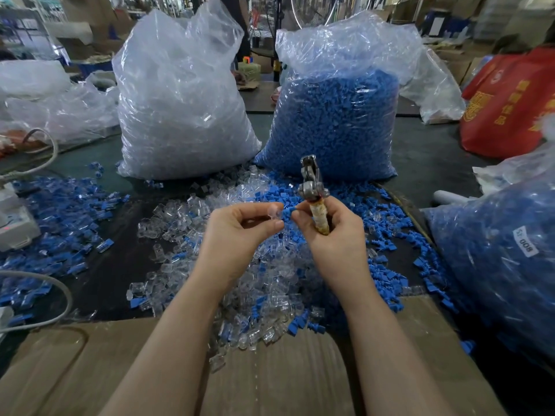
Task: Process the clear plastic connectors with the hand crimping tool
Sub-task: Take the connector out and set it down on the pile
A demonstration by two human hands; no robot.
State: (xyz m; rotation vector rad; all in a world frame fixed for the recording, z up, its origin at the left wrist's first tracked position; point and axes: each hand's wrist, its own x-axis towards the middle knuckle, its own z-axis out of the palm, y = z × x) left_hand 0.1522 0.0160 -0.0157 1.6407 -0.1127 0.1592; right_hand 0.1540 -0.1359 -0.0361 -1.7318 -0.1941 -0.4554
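Glassy connector (274,212), seemingly ribbed, beside taped metal crimper (312,187)

the scene is evenly and fairly brightly lit by soft overhead light, with no hard shadows; only faint, diffuse shade lies under the hands (288,235) on the pile below. white glare flecks the crinkled clear bag (180,94) and the upper film of the blue-filled bag (336,121). the dark counter (426,151) reads dull and low in contrast. wide-angle distortion bends the edges: the forearms splay outward at the bottom and the red bag (510,103) leans at the right. the middle is sharp, while the far background and the corners are soft and smeared.
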